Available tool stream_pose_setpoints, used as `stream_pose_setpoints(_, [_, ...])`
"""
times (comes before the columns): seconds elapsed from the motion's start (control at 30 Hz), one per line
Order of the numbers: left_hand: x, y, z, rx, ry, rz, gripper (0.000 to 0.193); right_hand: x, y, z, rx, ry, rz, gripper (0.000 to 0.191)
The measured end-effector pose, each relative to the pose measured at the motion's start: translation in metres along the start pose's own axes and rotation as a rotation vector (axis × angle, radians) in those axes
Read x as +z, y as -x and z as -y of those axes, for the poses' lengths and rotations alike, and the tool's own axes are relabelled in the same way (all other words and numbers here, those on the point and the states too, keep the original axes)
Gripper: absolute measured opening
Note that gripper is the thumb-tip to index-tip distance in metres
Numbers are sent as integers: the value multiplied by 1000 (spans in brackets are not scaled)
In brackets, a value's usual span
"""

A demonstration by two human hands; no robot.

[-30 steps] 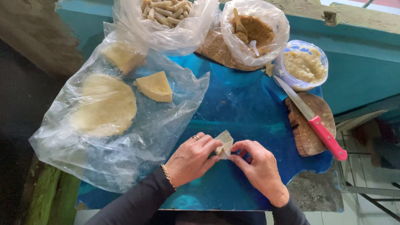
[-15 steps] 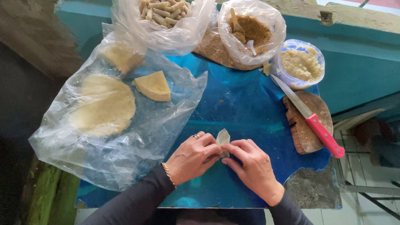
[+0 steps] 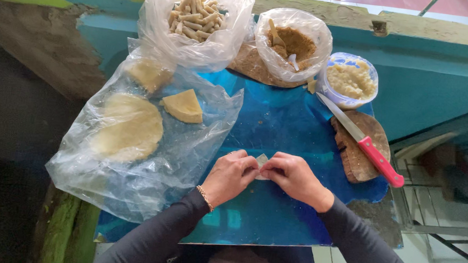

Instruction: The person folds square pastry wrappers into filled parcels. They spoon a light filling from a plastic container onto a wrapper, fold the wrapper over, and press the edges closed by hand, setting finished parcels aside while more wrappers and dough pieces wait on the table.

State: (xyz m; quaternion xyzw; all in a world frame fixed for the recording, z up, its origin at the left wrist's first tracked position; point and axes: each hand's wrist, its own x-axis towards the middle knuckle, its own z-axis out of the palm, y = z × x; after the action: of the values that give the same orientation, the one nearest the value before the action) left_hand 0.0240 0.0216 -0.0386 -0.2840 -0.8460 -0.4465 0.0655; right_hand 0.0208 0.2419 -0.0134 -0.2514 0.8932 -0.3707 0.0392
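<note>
- Rolling a small pale wrapper point(image 3: 263, 161) between both hands at the middle of the blue sheet point(image 3: 296, 125); a second ago more of it showed as a wider flap, now only a tip peeks out.
- Left hand point(image 3: 230, 176) pinched on the wrapper's left end, fingers curled narrow.
- Right hand point(image 3: 296, 178) pinched on the right end, likewise closed around it.
- Judged: the roll is tightening, near finished.
- Knife point(image 3: 360, 140) untouched on the wood board point(image 3: 355, 159); finished rolls point(image 3: 196, 15) bagged at the far edge.

shiny blue sheet point(image 3: 280, 124); red-handled knife point(image 3: 365, 144); pale yellow dough wedge point(image 3: 183, 105)
</note>
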Motion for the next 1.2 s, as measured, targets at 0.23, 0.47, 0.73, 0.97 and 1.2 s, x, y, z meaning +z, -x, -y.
stream_pose_setpoints(0.23, [3, -2, -8, -80, 65, 1, 8, 2, -9, -11, 63, -65, 58, 14])
stream_pose_setpoints(0.47, [-5, 4, -6, 199, -17, 42, 18, 4, -4, -4, 80, -28, -36, 11])
stream_pose_setpoints(0.73, [6, -20, 6, -117, 15, 144, 10, 7, 15, 17, 63, 107, -157, 16])
stream_pose_setpoints(0.97, [0, -27, 4, -214, 137, 118, 23, 8, 3, 13, 267, 13, -142, 16])
stream_pose_setpoints(1.2, [-6, -4, 4, 230, -78, 70, 11, 6, 12, 24, -53, 175, -262, 6])
